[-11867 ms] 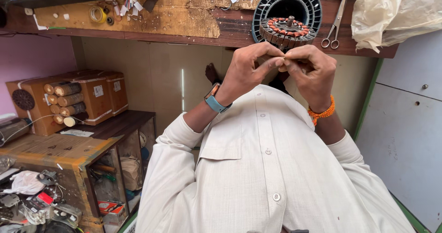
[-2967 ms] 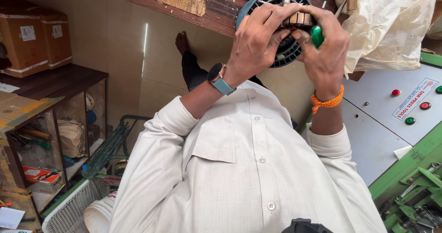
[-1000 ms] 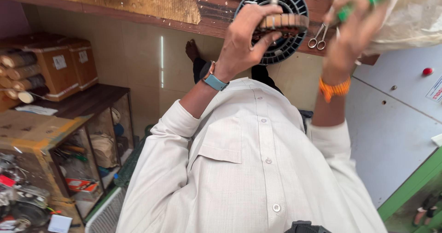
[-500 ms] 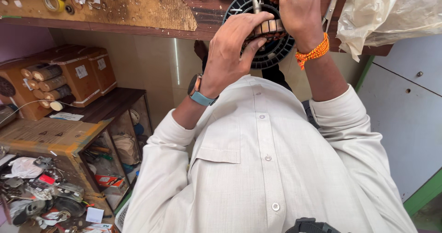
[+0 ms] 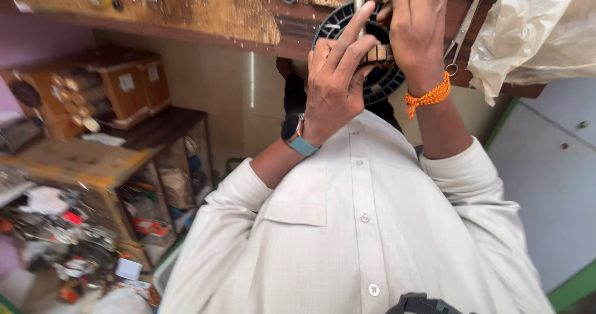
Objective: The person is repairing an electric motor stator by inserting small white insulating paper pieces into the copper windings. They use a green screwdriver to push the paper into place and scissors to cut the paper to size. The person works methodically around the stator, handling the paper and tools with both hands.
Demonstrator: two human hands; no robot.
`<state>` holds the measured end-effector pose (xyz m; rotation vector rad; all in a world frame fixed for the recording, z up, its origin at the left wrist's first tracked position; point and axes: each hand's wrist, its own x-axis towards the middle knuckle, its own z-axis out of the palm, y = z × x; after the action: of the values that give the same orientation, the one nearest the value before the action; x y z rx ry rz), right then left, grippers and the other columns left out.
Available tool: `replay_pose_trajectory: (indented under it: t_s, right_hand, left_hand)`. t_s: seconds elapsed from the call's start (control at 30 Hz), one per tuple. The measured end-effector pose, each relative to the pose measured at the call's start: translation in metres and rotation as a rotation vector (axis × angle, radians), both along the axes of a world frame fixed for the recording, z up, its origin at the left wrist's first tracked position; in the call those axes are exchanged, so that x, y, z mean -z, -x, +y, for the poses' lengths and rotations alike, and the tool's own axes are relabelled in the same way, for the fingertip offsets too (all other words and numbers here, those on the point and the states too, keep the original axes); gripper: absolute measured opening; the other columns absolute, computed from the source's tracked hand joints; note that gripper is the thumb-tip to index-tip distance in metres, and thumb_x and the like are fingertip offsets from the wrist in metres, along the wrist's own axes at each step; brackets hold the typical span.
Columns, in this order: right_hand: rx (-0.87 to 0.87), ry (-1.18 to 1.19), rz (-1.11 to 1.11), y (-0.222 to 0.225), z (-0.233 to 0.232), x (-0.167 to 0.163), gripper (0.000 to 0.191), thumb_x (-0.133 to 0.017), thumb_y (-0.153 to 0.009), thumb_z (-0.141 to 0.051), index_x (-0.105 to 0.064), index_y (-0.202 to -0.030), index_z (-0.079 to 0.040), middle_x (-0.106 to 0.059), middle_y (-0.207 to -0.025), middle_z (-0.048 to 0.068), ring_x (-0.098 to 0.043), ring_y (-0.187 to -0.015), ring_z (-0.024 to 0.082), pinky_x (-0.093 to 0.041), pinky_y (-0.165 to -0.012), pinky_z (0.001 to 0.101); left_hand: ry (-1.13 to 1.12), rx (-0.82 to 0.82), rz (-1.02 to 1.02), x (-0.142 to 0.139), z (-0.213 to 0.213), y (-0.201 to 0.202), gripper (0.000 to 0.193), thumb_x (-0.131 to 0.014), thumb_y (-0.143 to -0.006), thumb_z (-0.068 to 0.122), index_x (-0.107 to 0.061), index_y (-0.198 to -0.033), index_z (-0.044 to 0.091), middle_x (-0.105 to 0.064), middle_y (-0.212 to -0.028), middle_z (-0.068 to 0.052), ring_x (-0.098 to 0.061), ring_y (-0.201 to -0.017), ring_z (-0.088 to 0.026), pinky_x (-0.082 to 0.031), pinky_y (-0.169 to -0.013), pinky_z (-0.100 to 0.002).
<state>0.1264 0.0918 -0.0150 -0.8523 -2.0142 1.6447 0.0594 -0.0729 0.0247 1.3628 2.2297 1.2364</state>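
I see my left hand (image 5: 335,78) curled under and gripping the black round stator (image 5: 372,59) at the near edge of the wooden workbench (image 5: 205,10), while my right hand (image 5: 416,28) pinches down on its copper windings (image 5: 377,53). A slip could tear wire or drop the stator off that edge. Scissors (image 5: 460,35) and a plastic bag (image 5: 534,35) crowd the right; the left is freer.

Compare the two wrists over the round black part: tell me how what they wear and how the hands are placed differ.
The left hand wears a watch with a blue strap; the right hand wears an orange thread band. The left hand lies across the middle of the round black part with fingers stretched upward; the right hand reaches further, curled over its upper edge. Both touch that part, and both arms have pale shirt sleeves.
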Motion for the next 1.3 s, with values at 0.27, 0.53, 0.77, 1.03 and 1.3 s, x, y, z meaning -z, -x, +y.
replay_pose_trajectory:
  t_s: [0.27, 0.53, 0.77, 1.03, 1.3]
  right_hand:
    - [0.425, 0.049, 0.489, -0.05, 0.011, 0.026, 0.038, -0.057, -0.117, -0.035, -0.052, -0.141, -0.007, -0.063, -0.114, 0.008, -0.062, -0.084, 0.017, -0.057, -0.072, 0.0324]
    - [0.439, 0.362, 0.549, -0.136, -0.021, -0.041, 0.073, -0.075, -0.114, -0.017, -0.023, -0.164, -0.022, -0.058, -0.121, 0.013, -0.069, -0.098, 0.024, -0.064, -0.09, 0.0396]
    - [0.197, -0.012, 0.351, -0.084, -0.057, -0.083, 0.078, -0.076, -0.123, -0.012, -0.012, -0.165, -0.025, -0.062, -0.135, 0.014, -0.071, -0.103, 0.026, -0.063, -0.092, 0.0401]
    - [-0.021, -0.262, 0.261, -0.068, -0.05, -0.073, 0.07, -0.069, -0.122, -0.005, -0.016, -0.163, -0.025, -0.069, -0.12, 0.024, -0.074, -0.1, 0.03, -0.064, -0.09, 0.0365]
    - [-0.24, -0.312, 0.083, -0.062, -0.035, -0.096, 0.054, -0.059, -0.13, -0.01, -0.017, -0.162, -0.021, -0.065, -0.124, 0.021, -0.073, -0.106, 0.026, -0.062, -0.091, 0.0322]
  left_hand:
    - [-0.187, 0.135, -0.08, 0.018, -0.013, 0.014, 0.067, -0.079, -0.094, 0.002, -0.046, -0.151, 0.018, -0.052, -0.151, 0.001, -0.06, -0.121, -0.024, -0.048, -0.111, -0.039]
    - [-0.327, 0.111, -0.372, 0.044, -0.013, 0.015, 0.059, -0.084, -0.095, 0.011, -0.046, -0.141, 0.013, -0.064, -0.131, -0.005, -0.066, -0.123, -0.021, -0.06, -0.104, -0.036]
    - [-0.292, -0.049, -0.084, 0.013, -0.014, 0.007, 0.044, -0.081, -0.089, 0.011, -0.059, -0.127, 0.013, -0.063, -0.121, -0.009, -0.059, -0.109, -0.03, -0.05, -0.095, -0.04]
    - [-0.343, 0.096, -0.234, 0.021, -0.017, 0.014, 0.047, -0.078, -0.098, 0.009, -0.053, -0.138, 0.011, -0.063, -0.125, -0.008, -0.061, -0.116, -0.03, -0.049, -0.1, -0.04]
    - [-0.352, 0.199, -0.267, 0.022, -0.019, 0.027, 0.049, -0.081, -0.095, 0.008, -0.053, -0.136, 0.01, -0.062, -0.122, -0.009, -0.061, -0.114, -0.032, -0.049, -0.103, -0.043]
